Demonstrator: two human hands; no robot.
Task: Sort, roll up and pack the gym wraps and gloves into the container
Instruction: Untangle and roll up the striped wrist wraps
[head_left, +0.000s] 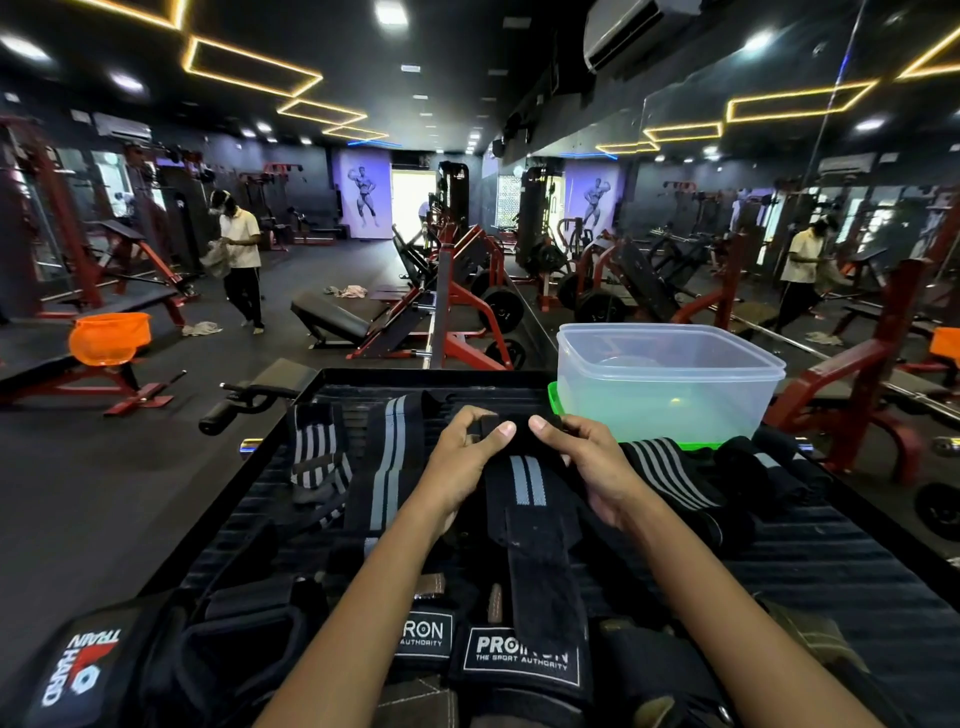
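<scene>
A black wrist wrap with two grey stripes (527, 488) lies lengthwise on the black ribbed platform (810, 561). My left hand (467, 452) and my right hand (582, 457) both pinch its far end, thumbs on top. A clear plastic container (670, 379) stands open at the back right on a green lid (555, 399). More striped wraps lie to the left (387, 467), far left (317, 457) and right (670, 478). Black gym gloves with PROIRON labels (519, 660) lie near the front edge.
A black TRAIN HARD glove (83, 675) sits at the front left corner. Beyond the platform are red gym machines, a bench (332, 319) and an orange tub (110, 338). A person in a light shirt (240, 260) stands at the left; mirrors line the right wall.
</scene>
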